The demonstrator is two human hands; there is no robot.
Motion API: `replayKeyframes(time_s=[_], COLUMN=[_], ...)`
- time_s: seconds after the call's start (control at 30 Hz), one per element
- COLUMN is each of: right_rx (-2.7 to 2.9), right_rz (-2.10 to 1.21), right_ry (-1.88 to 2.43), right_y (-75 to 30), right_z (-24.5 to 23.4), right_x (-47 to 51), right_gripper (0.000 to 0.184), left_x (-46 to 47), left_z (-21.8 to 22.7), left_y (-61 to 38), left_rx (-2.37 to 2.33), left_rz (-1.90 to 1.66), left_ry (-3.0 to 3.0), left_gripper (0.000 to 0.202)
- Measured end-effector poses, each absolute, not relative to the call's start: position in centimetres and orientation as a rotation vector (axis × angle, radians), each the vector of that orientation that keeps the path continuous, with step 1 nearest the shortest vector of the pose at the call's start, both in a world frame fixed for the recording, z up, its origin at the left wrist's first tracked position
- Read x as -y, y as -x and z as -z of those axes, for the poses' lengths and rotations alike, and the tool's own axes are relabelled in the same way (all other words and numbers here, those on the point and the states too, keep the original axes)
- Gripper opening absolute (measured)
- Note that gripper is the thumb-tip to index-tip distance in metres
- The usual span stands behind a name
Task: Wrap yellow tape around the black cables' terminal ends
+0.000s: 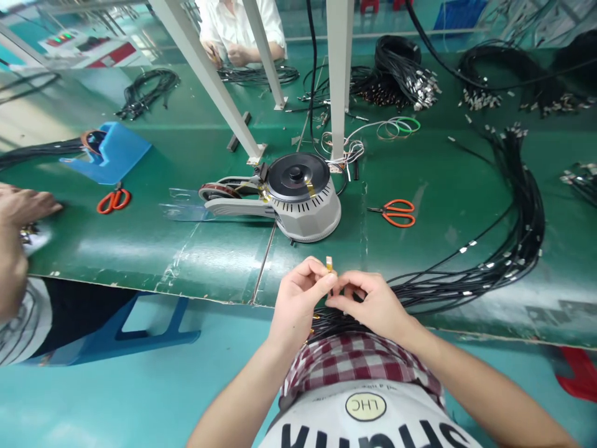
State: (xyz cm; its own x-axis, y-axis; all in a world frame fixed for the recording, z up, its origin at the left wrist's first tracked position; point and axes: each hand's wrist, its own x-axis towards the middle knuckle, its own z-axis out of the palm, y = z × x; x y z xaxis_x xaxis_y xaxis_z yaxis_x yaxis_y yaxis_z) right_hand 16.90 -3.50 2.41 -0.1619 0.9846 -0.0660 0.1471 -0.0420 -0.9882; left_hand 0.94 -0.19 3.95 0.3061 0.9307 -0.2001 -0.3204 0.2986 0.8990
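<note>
My left hand (301,295) pinches the end of a black cable between thumb and forefinger. Its small metal connector (329,261) points up above the fingertips, with amber tape just below it. Close against it, my right hand (368,298) has its fingers curled and pressed together at the same cable, whose lower part is mostly hidden by the fingers. Across my lap and the table edge runs a bundle of black cables (532,205) with small white labels. Directly ahead stands a round grey tape dispenser (308,218) with a black turntable, a strip of amber tape on it.
Orange-handled scissors (398,213) lie right of the dispenser; another orange-handled pair (113,200) lies left, near a blue tape holder (109,152). White posts (339,81) rise behind the dispenser. Another person's hand (28,205) rests at the left; someone in white (242,31) sits opposite.
</note>
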Motion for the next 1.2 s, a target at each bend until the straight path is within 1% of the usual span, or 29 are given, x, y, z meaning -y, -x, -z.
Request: replayKeyframes(time_s=[0.07,0.2,0.33,0.43,0.5,0.6,0.77,0.87,0.93,1.0,1.1,1.2], right_rx=[1.350,1.247,1.282,1.309,1.332,1.369,1.281,1.258,1.375,1.653,2.182,2.450], right_rz=[-1.327,-1.431,-1.428,-1.409,-1.375,-1.347,-1.378,-1.352,-1.316,-1.269,-1.107,-0.961], right_ry=[1.263,1.231,1.209,1.207,1.208,1.215,1.247,1.262,1.236,1.120,0.947,0.950], right_y=[-16.6,-16.9,-17.1,-17.1,-17.0,-16.9,-17.0,-17.2,-17.0,-16.6,-16.0,-15.8], right_z=[-2.6,-2.8,-2.6,-2.2,-2.0,-1.9,-1.9,-1.9,-2.0,-2.0,-1.9,-1.6], right_x=[3.8,3.9,4.2,4.3,4.3,4.0,3.5,3.5,3.7,4.0,4.4,4.6], right_gripper=[0.015,0.017,0.018,0.019,0.017,0.015,0.020,0.022,0.020,0.018,0.022,0.024], left_x=[0.1,-0.2,-0.7,-0.8,-0.8,-0.9,-1.8,-1.7,-1.2,-0.6,-0.3,-0.6], left_z=[-4.0,-4.2,-4.6,-4.6,-4.6,-4.6,-3.5,-2.0,-1.0,-0.3,0.3,0.4], left_y=[-1.3,-1.4,-0.9,-0.9,-1.1,-0.9,3.7,8.2,10.5,11.7,11.8,11.5], left_rx=[-0.864,-0.878,-0.887,-0.891,-0.907,-0.935,-1.039,-1.272,-1.334,-1.337,-1.328,-1.292], left_rz=[-0.972,-0.938,-0.909,-0.959,-0.998,-1.025,-0.963,-0.787,-0.624,-0.527,-0.479,-0.461], left_ry=[-0.892,-0.926,-1.060,-1.151,-1.162,-1.200,-1.405,-1.670,-1.834,-1.968,-2.114,-2.137], left_gripper=[0.019,0.014,0.018,0.014,0.012,0.017,0.031,0.021,0.016,0.015,0.012,0.008])
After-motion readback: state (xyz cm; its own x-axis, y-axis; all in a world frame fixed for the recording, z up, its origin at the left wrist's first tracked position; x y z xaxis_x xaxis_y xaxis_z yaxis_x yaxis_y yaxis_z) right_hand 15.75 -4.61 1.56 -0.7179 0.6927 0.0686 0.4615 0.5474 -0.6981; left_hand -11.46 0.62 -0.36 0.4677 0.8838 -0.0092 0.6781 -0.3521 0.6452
